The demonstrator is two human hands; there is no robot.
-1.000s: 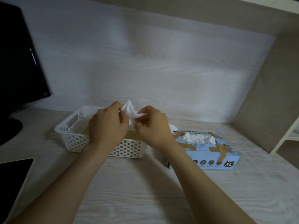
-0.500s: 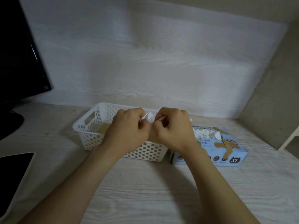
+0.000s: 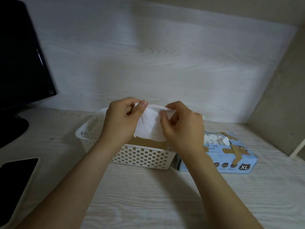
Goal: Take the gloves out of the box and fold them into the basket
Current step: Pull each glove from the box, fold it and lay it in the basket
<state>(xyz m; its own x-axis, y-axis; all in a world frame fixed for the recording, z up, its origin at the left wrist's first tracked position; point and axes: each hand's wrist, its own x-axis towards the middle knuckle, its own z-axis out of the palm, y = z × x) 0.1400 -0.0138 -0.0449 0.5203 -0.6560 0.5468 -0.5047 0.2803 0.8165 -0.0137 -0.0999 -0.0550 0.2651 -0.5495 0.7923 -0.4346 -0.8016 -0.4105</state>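
Nearest the camera, two bare forearms rise from the bottom edge, elbows cut off, over a wide bare stretch of pale wood-grain desk (image 3: 148, 195). At the lower left a dark-screened tablet (image 3: 15, 172) lies flat, cropped by the frame.

Farther in, a white perforated basket (image 3: 145, 157) sits with its long side across the view. Its far rim is mostly hidden by the hands, and something cardboard-brown (image 3: 148, 142) shows inside it. Just to its right lies a light blue box (image 3: 234, 161) marked XL, white gloves (image 3: 216, 138) bunched in its top opening. The right forearm covers the gap, so whether box and basket touch cannot be told.

Above the basket, the left hand (image 3: 121, 120) and right hand (image 3: 183, 128) each pinch an upper corner of a white glove (image 3: 149, 126) between thumb and curled fingers. Its top edge is stretched left to right and the rest hangs crumpled toward the basket. Which end is cuff or fingers is not clear.

Beyond, a black monitor (image 3: 21, 60) is cut off at the left, a whitish back panel (image 3: 148, 55) closes the desk, and a grey side panel (image 3: 280, 104) walls the right.
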